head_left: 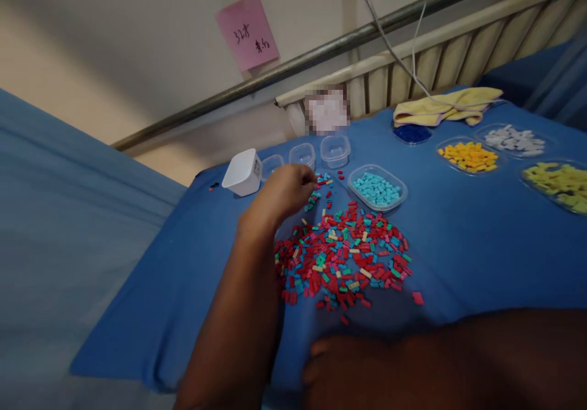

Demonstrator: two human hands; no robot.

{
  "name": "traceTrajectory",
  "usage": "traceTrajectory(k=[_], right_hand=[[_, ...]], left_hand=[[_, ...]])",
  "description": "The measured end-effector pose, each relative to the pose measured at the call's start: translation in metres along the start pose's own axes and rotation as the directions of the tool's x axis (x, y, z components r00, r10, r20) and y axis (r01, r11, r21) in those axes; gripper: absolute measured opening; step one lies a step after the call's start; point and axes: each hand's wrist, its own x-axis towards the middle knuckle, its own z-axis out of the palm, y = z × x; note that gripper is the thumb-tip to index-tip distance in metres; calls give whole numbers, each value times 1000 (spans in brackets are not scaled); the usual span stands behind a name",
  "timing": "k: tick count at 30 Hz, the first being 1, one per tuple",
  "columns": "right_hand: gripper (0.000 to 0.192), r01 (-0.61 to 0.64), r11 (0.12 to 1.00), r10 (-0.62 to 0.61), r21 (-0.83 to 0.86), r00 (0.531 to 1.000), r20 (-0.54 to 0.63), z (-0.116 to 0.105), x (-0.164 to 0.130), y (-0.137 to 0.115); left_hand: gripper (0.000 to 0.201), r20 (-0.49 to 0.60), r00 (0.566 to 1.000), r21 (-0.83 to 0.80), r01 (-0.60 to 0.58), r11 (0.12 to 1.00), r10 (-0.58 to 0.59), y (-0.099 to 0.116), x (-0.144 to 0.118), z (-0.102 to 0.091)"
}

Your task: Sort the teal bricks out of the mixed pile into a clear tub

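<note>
My left hand (291, 187) reaches over the far side of a pile of small toy building bricks (342, 254), mostly red with blue, green and cream ones. Its fingers are curled together above a few scattered bricks (323, 181), and what they hold, if anything, is hidden. Close to the lower edge, my right hand (337, 364) lies in shadow at the near side of the pile. The fingers there look folded in, and I cannot see anything between them. To the right of the pile stands a clear tub of light blue bricks (376, 189).
Clear tubs (334, 150) and a white container (243, 173) line the back. Trays of orange pieces (470, 156), white pieces (516, 140), yellow-green pieces (559, 181) and dark blue pieces (411, 133) sit at right beside a yellow cloth (444, 109). A cable (389, 46) hangs behind.
</note>
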Motion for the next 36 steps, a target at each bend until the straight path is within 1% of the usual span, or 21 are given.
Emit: traceTrajectory(k=[1, 2, 4, 5, 8, 10, 12, 14, 16, 19, 21, 24, 25, 27, 30, 33, 36], right_hand=[[18, 7, 1000, -7, -16, 1000, 2, 4, 3, 3], [16, 13, 999, -13, -30, 1000, 2, 7, 7, 6], [24, 23, 999, -23, -49, 1000, -3, 12, 11, 9], [25, 29, 998, -30, -57, 1000, -10, 13, 12, 10], [20, 61, 993, -67, -97, 996, -60, 18, 12, 9], [18, 79, 988, -92, -134, 991, -94, 22, 10, 8], [17, 75, 985, -92, -156, 991, -101, 24, 10, 8], [18, 67, 988, -79, -138, 993, -83, 23, 10, 8], [16, 56, 995, -61, -81, 996, -58, 17, 11, 6], [16, 42, 999, -43, -3, 999, -33, 4, 12, 2], [19, 45, 999, -44, 15, 999, -21, -3, 12, -1], [21, 34, 999, -34, 27, 999, -12, -7, 12, -5], [22, 27, 999, -27, 29, 1000, -8, -7, 13, -6], [25, 15, 999, -16, 35, 1000, 1, -7, 14, -6], [25, 18, 999, -19, 48, 1000, 12, -7, 15, -4], [24, 21, 998, -21, 52, 1000, 12, -7, 15, -3], [27, 4, 999, -5, 48, 1000, 15, -7, 14, -4]], left_hand=[[19, 42, 999, 69, 18, 997, -21, -6, -3, 5], [21, 82, 996, 122, 33, 992, -44, -11, -5, 11], [23, 139, 987, 177, 59, 982, -84, -20, -9, 24], [22, 153, 984, 187, 62, 980, -92, -23, -10, 30], [21, 158, 984, 191, 46, 981, -77, -29, -14, 41], [18, 170, 983, 181, 35, 983, -66, -30, -15, 42], [15, 180, 981, 160, 42, 986, -71, -30, -16, 41], [16, 146, 986, 136, 64, 989, -83, -30, -17, 39], [19, 108, 991, 122, 65, 990, -79, -29, -18, 38], [25, 107, 994, 133, 13, 991, -28, -30, -17, 38], [30, 80, 997, 168, -16, 986, 3, -30, -15, 41], [37, 26, 999, 231, -31, 972, 26, -29, -11, 46], [38, 32, 999, 243, -43, 969, 36, -29, -10, 48], [39, 83, 994, 252, -84, 964, 65, -28, -9, 50], [34, 143, 984, 267, -142, 953, 106, -28, -10, 50], [28, 165, 976, 271, -184, 945, 143, -30, -12, 49], [27, 159, 963, 235, -252, 939, 219, -31, -13, 51]])
